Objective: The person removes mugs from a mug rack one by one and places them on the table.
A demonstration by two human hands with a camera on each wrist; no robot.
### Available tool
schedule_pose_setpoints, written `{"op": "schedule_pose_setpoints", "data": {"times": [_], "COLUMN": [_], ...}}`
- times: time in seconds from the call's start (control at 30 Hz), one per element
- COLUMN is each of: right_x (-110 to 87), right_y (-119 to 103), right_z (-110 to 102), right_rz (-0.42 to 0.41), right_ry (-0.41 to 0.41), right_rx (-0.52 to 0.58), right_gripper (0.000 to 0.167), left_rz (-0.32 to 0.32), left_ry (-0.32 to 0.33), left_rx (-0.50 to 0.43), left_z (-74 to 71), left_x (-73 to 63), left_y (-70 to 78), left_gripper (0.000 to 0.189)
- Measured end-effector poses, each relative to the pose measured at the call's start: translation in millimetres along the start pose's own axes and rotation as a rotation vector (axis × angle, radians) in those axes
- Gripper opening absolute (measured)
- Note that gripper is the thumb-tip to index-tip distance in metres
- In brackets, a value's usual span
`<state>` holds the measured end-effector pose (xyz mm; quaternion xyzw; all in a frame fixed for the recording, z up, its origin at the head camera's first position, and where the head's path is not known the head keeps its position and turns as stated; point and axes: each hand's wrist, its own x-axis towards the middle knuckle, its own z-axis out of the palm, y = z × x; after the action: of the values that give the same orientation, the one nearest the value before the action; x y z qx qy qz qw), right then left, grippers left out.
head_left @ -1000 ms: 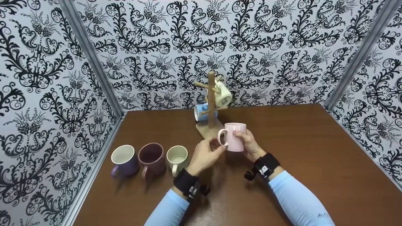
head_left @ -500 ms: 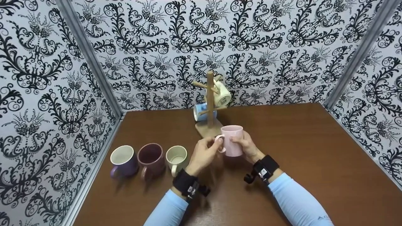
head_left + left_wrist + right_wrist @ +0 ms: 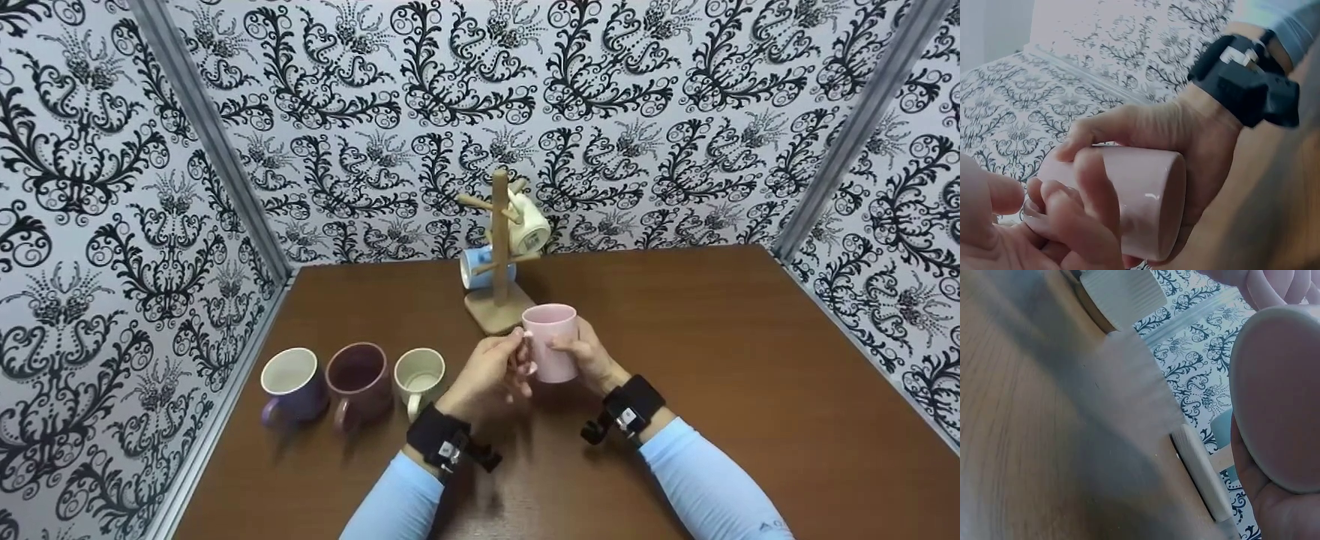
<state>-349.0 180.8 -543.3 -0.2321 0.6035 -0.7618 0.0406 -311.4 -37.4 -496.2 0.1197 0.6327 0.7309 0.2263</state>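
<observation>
Above the table, in front of the wooden mug tree (image 3: 500,247), both hands hold a pink mug (image 3: 553,364) upright. Its handle points left, where the left hand (image 3: 486,371) grips it with thumb and fingers. The right hand (image 3: 595,361) wraps the mug's body from the right, thumb across the near side. In the left wrist view the pink mug (image 3: 1148,191) lies between the two hands, its handle partly hidden by the left fingers. The right wrist view shows the mug's underside (image 3: 1280,399) up close.
A cream mug (image 3: 531,229) and a light blue mug (image 3: 472,268) hang on the mug tree. At left on the brown table (image 3: 675,315) stand a purple mug (image 3: 304,401), a maroon mug (image 3: 371,401) and a pale green mug (image 3: 420,375). Patterned walls enclose the table.
The pink mug has come slightly nearer the body and to the left, in both hands. The left fingers have shifted from the handle's lower part to a grip higher on it.
</observation>
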Motion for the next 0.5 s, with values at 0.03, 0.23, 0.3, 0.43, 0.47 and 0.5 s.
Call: {"op": "schedule_pose_setpoints", "data": {"times": [0.03, 0.23, 0.3, 0.43, 0.47, 0.5], "right_x": [-1.0, -7.0, -7.7, -8.6, -8.8, -9.1], "right_y": [-0.3, -2.2, -2.3, 0.0, 0.8, 1.7], "right_z": [0.0, 0.5, 0.9, 0.3, 0.1, -0.3], "right_rz": [0.003, 0.005, 0.0, -0.013, -0.017, -0.022], "right_ry": [-0.004, -0.056, -0.069, -0.085, -0.089, -0.091], "right_rx": [0.001, 0.025, 0.034, 0.039, 0.039, 0.038], "right_gripper": [0.052, 0.046, 0.046, 0.046, 0.046, 0.047], "left_rz": [-0.031, -0.186, -0.213, -0.244, -0.24, -0.23], "left_ry": [-0.024, -0.247, -0.303, -0.323, -0.307, -0.285], "left_rx": [-0.027, -0.154, -0.179, -0.194, -0.176, -0.152], "left_z": [-0.3, 0.0, 0.2, 1.9, 3.0, 4.4], "left_x": [-0.5, -4.7, -5.7, -7.9, -8.2, -8.3], "left_y": [0.1, 3.6, 5.4, 7.9, 8.2, 8.3], "left_gripper": [0.05, 0.05, 0.052, 0.056, 0.056, 0.056]}}
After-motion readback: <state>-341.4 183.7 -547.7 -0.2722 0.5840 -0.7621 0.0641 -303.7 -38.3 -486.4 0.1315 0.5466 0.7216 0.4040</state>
